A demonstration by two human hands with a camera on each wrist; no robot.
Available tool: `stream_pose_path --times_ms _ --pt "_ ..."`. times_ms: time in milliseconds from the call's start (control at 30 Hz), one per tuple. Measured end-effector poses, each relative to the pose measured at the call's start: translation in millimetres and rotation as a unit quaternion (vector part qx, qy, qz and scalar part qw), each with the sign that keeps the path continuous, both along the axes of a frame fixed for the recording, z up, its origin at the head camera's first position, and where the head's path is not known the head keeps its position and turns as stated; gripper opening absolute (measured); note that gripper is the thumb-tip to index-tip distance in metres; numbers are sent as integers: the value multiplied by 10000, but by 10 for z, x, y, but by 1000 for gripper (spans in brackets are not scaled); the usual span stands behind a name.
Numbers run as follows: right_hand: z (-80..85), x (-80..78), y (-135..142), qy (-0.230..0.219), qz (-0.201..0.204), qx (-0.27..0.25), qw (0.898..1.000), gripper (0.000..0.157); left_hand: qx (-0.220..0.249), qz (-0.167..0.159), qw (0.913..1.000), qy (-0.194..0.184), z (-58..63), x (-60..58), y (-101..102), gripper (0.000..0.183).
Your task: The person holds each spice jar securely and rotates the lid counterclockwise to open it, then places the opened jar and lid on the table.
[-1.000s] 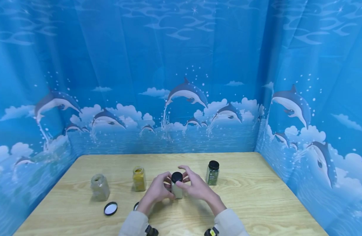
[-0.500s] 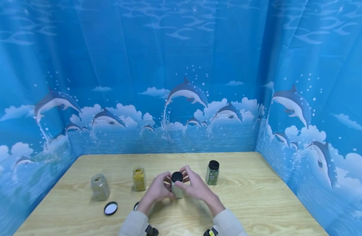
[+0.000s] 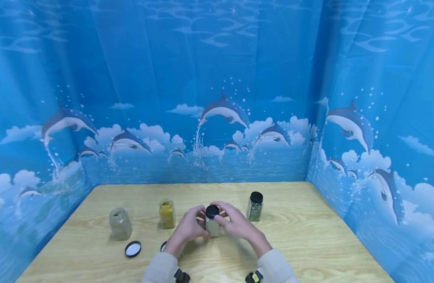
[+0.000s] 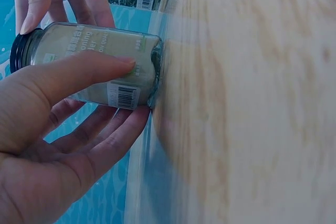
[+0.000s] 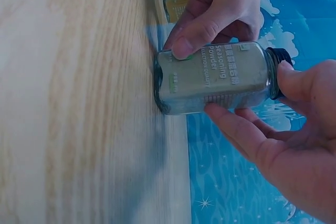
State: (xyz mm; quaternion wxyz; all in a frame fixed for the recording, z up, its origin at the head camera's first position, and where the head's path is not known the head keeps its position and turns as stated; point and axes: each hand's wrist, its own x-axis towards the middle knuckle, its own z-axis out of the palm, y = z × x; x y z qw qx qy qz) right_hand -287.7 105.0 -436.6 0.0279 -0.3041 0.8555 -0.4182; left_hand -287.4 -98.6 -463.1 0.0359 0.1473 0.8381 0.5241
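Note:
A glass jar of pale seasoning powder (image 3: 212, 228) stands upright on the table, its black lid (image 3: 212, 212) on top. My left hand (image 3: 190, 226) holds the jar's body, thumb on one side and fingers on the other, as the left wrist view shows. At the lid is my right hand (image 3: 236, 224): its thumb (image 5: 290, 80) presses the lid's edge, while a fingertip touches the jar's side in the right wrist view. The label (image 5: 220, 69) reads "Seasoning Powder". Some right fingers are hidden behind the jar.
A lidded jar of green herbs (image 3: 255, 207) stands to the right. Leftward are an uncapped jar of yellow powder (image 3: 167, 214) and an uncapped greyish jar (image 3: 120, 225). One black lid (image 3: 132, 249) lies upturned; another (image 3: 163, 247) is partly behind my left wrist.
My right hand's fingers and thumb have shifted around the lid, the thumb now slightly farther right. The left hand and the jar have stayed in place.

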Motion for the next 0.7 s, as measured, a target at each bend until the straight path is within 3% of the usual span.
stream_pose_path --times_ms 300,700 --pt "5 3 -10 -190 -70 -70 9998 53 71 -21 10000 -20 -3 -7 -1 54" --pt "-20 14 -45 -304 -341 -237 9987 47 44 1 10000 -30 -5 -4 3 54"
